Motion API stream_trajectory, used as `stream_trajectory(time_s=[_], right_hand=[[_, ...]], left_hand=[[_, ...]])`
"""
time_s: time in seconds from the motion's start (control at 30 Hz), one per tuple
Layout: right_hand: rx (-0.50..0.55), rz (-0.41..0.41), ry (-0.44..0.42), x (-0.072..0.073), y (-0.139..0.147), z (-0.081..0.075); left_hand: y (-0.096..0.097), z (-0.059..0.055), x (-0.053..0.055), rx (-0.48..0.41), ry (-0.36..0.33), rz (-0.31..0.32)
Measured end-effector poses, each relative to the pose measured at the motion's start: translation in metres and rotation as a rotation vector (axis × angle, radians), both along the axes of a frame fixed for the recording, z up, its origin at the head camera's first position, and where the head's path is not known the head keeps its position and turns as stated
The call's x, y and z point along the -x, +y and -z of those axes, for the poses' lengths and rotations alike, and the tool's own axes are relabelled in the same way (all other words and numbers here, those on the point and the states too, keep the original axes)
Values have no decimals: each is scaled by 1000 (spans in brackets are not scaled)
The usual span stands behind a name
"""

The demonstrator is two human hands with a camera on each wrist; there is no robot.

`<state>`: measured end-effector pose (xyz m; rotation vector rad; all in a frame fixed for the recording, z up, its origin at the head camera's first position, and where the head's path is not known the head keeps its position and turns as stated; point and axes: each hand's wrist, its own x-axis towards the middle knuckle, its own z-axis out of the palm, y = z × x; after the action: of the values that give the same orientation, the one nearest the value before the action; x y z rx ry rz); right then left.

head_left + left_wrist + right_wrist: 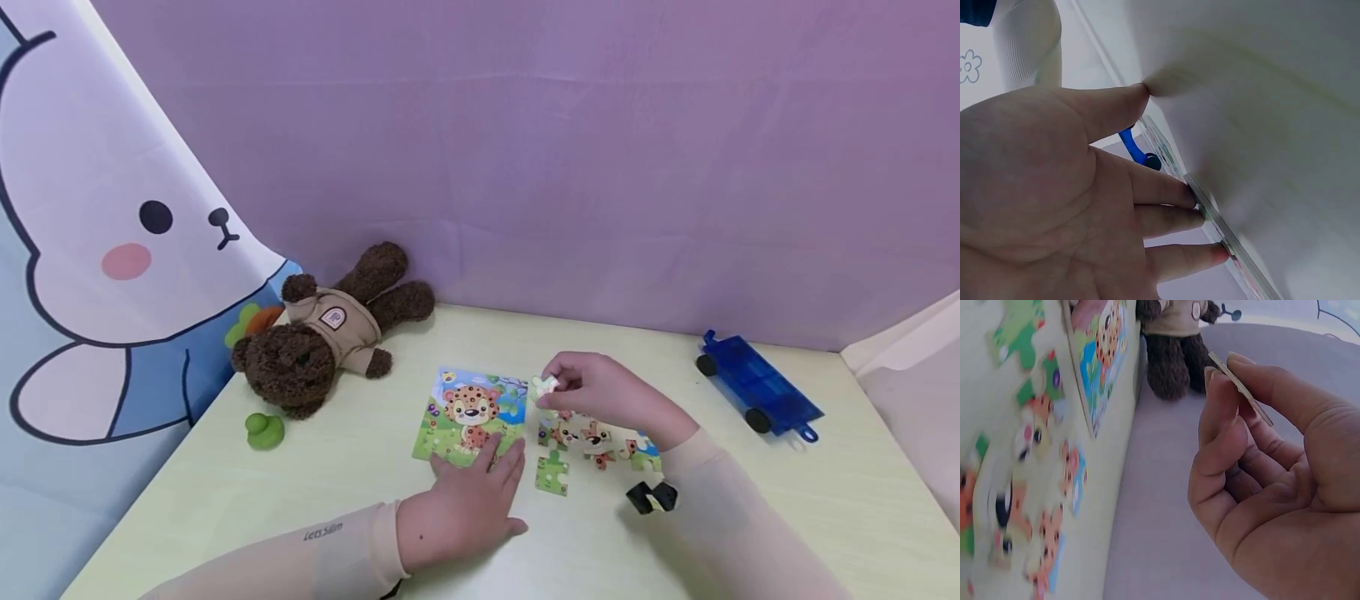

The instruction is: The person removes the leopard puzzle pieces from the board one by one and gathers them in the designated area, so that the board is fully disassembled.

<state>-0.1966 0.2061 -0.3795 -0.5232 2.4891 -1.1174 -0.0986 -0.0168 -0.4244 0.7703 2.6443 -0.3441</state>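
A square leopard jigsaw puzzle [471, 407] lies flat on the table in the head view. My left hand [467, 504] rests on its lower right edge, fingers stretched out; the left wrist view has those fingers [1169, 222] touching the board's rim. Just right of the puzzle's upper corner, my right hand [600, 387] pinches a puzzle piece [545, 385] between thumb and fingers, raised off the table. Seen edge-on in the right wrist view, that piece [1241, 390] is thin and pale. Below this hand several loose pieces are scattered, among them a green one [552, 473].
A brown teddy bear [292, 367] lies at the back left, with a green toy duck [265, 432] in front of it. At the back right is a blue toy wagon [761, 383]. A small black object [651, 497] shows under the right wrist. Purple cloth [525, 167] hangs behind the table.
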Motion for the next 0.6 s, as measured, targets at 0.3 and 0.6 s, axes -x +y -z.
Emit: stream_trajectory(time_s=[0.3,0.6], right_hand=[[-107,-34,28,-16,31,-5],[-137,-124,-96,-24,54,0]], left_hand=[[-2,-2,0,-12,-7,12],[-2,-4,-1,2,6,24]])
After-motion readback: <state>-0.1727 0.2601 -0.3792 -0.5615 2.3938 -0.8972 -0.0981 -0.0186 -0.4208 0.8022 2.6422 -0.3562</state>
